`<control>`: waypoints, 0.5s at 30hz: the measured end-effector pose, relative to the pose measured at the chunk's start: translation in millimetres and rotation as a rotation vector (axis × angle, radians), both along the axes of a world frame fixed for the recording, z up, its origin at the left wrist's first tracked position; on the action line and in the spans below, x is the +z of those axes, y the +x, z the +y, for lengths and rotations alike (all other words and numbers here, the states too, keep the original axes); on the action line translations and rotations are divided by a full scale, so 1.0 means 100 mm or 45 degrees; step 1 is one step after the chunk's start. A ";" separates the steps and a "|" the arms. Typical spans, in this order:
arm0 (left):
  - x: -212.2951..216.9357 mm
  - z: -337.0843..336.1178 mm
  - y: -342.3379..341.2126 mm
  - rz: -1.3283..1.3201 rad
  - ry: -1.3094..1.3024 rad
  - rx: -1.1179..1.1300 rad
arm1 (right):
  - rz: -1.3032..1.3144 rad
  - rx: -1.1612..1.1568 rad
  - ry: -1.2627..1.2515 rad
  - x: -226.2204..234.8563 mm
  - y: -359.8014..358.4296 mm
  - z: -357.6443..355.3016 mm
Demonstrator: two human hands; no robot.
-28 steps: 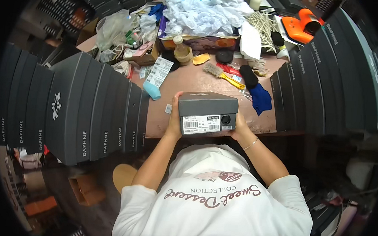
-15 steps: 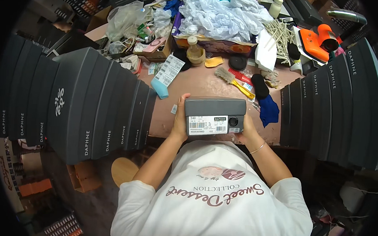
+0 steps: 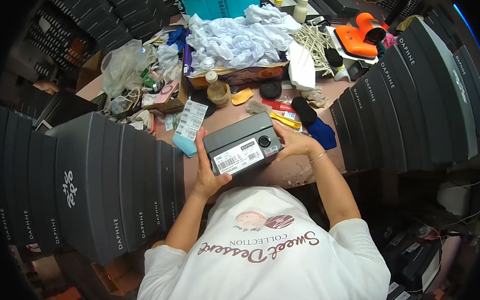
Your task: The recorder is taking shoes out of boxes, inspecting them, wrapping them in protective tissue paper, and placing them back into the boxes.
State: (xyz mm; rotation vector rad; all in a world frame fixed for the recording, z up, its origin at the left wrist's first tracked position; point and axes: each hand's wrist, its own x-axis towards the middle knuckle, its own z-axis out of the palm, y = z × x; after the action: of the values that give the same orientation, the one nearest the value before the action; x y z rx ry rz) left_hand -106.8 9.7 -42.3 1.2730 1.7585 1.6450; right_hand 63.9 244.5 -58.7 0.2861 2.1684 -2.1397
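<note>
Both of my hands clamp one grey shoebox [image 3: 243,143] from opposite ends: the left hand [image 3: 206,172] wraps the end nearest the label, thumb up along the box's side, and the right hand [image 3: 293,143] closes its grip on the far end. I hold the box tilted just above the near edge of the pinkish surface [image 3: 298,172], its white barcode label [image 3: 238,156] and a round dark hole facing me. My palms are hidden behind the box, so I cannot see how far the fingers reach under it. To my left stands a row of dark boxes on edge [image 3: 113,181]; I count about seven spines, the rest cut off by the rim. A similar row [image 3: 399,109] stands on my right, its count unclear. Beyond the box lie one blue cloth [image 3: 321,133], one small bottle [image 3: 217,89], a heap of white crumpled paper [image 3: 240,38], and one orange tool [image 3: 357,36] farthest out.
</note>
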 end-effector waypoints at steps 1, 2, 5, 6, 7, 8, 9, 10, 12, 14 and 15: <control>-0.07 -0.02 -0.02 0.061 -0.003 -0.019 | -0.033 -0.046 0.176 0.06 -0.03 -0.02; -0.09 -0.05 -0.05 0.128 -0.014 -0.035 | -0.060 -0.088 0.343 0.09 -0.08 -0.05; -0.06 0.03 -0.11 -0.047 -0.011 0.029 | 0.078 -0.272 0.167 0.11 -0.25 -0.07; -0.02 0.10 -0.14 -0.160 -0.055 0.076 | 0.171 -0.315 0.254 0.05 -0.32 -0.06; 0.00 0.23 -0.21 -0.330 0.119 0.070 | 0.129 -0.358 0.245 0.03 -0.39 -0.03; -0.02 0.31 -0.32 -0.341 0.166 0.177 | 0.090 -0.388 0.231 0.01 -0.49 -0.01; -0.12 0.41 -0.47 -0.586 0.291 0.292 | 0.210 -0.340 0.100 -0.01 -0.56 0.04; -0.20 0.46 -0.61 -0.826 0.421 0.409 | 0.129 -0.232 -0.145 0.20 -0.56 0.05; -0.18 0.45 -0.78 -1.219 0.418 0.188 | 0.151 -0.058 -0.019 0.28 -0.50 0.12; -0.15 0.44 -0.85 -1.410 0.411 0.147 | 0.036 -0.039 0.098 0.17 -0.36 0.12; -0.15 0.47 -0.80 -1.415 0.415 0.228 | 0.007 -0.022 0.133 0.12 -0.25 0.12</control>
State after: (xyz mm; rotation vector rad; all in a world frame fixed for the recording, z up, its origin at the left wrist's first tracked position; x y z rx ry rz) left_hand -186.9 56.4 -57.1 0.1265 0.9312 2.1585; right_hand 38.4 256.8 -46.6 0.3073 2.2931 -2.0412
